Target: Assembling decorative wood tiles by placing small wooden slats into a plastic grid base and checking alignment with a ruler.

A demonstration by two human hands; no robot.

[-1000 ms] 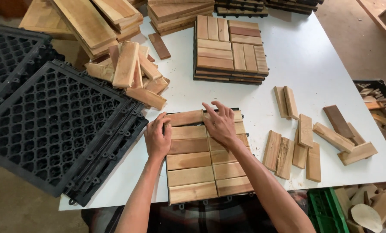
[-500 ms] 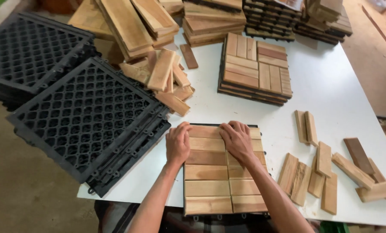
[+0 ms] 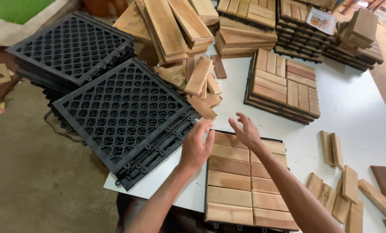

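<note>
Square slatted wooden deck tile on black plastic backing [image 3: 242,181] lies at the near edge of the white table [image 3: 357,108], slats running left-right. Both hands hover just above its far edge, holding nothing: left hand [image 3: 196,146] fingers loosely together, right hand [image 3: 246,130] fingers spread. Left hand is nearer the stack of black plastic lattice grid bases [image 3: 123,110] overhanging the table's left edge. Loose short wooden slats [image 3: 197,82] lie beyond; a stack of finished wooden tiles [image 3: 283,86] sits farther right.

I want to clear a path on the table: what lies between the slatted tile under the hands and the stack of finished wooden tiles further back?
In the head view, only bare white table separates the slatted tile from the stack of finished tiles; nothing lies there.
</note>
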